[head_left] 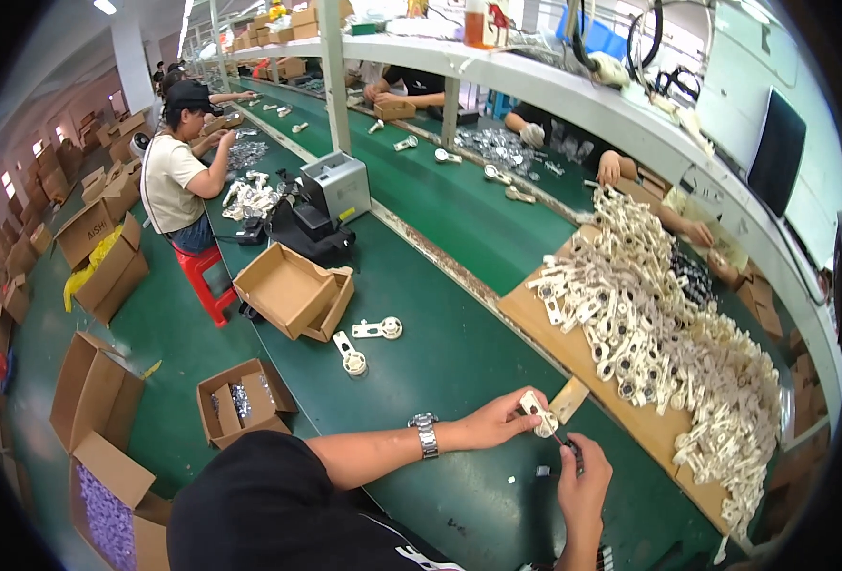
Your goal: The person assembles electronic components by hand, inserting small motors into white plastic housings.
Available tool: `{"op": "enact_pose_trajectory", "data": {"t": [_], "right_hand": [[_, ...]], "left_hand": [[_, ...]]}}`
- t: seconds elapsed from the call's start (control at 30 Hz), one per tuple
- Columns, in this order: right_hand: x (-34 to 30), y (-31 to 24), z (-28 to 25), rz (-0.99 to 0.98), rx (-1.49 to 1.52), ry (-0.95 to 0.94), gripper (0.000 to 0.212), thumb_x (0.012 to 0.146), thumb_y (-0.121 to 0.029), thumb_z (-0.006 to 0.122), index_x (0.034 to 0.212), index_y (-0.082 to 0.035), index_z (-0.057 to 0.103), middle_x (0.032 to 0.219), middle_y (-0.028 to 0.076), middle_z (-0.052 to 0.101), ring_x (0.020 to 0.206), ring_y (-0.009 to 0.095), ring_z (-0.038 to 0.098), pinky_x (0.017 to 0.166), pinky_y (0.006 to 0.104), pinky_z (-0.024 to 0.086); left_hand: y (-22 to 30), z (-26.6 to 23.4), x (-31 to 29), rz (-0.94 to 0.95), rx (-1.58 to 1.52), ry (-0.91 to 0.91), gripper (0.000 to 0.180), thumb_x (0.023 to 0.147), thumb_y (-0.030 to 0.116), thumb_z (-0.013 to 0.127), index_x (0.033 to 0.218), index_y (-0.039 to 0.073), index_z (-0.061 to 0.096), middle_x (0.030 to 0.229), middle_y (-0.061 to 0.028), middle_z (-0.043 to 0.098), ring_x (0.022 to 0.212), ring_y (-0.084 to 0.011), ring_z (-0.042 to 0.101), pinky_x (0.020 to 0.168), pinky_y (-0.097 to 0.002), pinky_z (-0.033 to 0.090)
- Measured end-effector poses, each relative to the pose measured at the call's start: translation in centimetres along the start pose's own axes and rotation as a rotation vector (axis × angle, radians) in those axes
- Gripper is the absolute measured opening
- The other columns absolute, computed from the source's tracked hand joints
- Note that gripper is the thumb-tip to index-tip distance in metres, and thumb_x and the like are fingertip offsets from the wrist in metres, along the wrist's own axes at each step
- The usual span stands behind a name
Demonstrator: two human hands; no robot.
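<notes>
My left hand (pixel 493 422), a metal watch (pixel 425 435) on its wrist, grips a cream plastic part (pixel 537 412) with a rounded end, held above the green table. In my right hand (pixel 585 481) is a thin tool that looks like a screwdriver (pixel 573 453); its shaft points up at the part's lower end. Whether the tip touches a screw is too small to tell. A tan block (pixel 569 400) lies just beyond the part. Two similar cream parts, one (pixel 350 354) nearer and one (pixel 379 329) beyond it, rest on the table to the left.
A large heap of cream parts (pixel 630 333) covers cardboard at the right. A cardboard tray (pixel 283 285) and a grey machine (pixel 337 187) stand at the far left. Cartons (pixel 245 404) sit on the floor. Another person (pixel 181 171) works farther along; co-workers' hands (pixel 611 167) show across the belt.
</notes>
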State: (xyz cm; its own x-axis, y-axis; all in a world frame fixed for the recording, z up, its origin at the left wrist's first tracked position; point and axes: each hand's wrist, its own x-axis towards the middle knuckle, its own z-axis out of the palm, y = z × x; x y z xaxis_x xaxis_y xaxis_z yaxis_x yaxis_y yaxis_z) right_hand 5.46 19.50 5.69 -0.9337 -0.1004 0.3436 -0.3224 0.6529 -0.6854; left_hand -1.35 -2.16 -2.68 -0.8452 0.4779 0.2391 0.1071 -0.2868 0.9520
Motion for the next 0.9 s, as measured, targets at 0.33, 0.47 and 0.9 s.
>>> {"op": "enact_pose_trajectory", "data": {"t": [0.33,0.47,0.9], "right_hand": [[-0.1,-0.8,-0.5,-0.064,-0.097,0.104,0.022,0.092,0.004,0.069,0.114,0.003,0.069,0.101,0.018,0.069,0.086,0.031,0.069,0.078,0.0372,0.055],[0.2,-0.2,-0.5,-0.114,-0.118,0.219,0.022,0.092,0.003,0.072,0.114,0.002,0.070,0.100,0.015,0.070,0.080,0.023,0.070,0.073,0.0315,0.057],[-0.1,-0.7,-0.2,-0.086,-0.041,0.168,0.025,0.088,0.000,0.076,0.111,0.003,0.069,0.099,0.017,0.069,0.090,0.036,0.066,0.079,0.0423,0.054]], "left_hand": [[1.2,-0.2,0.6,0.011,-0.129,0.093,0.022,0.106,0.011,0.062,0.127,0.005,0.059,0.114,-0.0022,0.069,0.106,-0.0086,0.064,0.092,-0.0274,0.054],[0.6,-0.9,0.7,-0.038,-0.141,0.093,0.028,0.105,0.009,0.062,0.131,0.001,0.059,0.122,-0.0065,0.069,0.115,-0.0140,0.065,0.103,-0.0320,0.053],[0.9,-0.9,0.6,-0.047,-0.192,0.102,0.034,0.105,0.021,0.067,0.131,0.002,0.060,0.117,-0.0084,0.072,0.104,-0.0165,0.070,0.091,-0.0330,0.060]]}}
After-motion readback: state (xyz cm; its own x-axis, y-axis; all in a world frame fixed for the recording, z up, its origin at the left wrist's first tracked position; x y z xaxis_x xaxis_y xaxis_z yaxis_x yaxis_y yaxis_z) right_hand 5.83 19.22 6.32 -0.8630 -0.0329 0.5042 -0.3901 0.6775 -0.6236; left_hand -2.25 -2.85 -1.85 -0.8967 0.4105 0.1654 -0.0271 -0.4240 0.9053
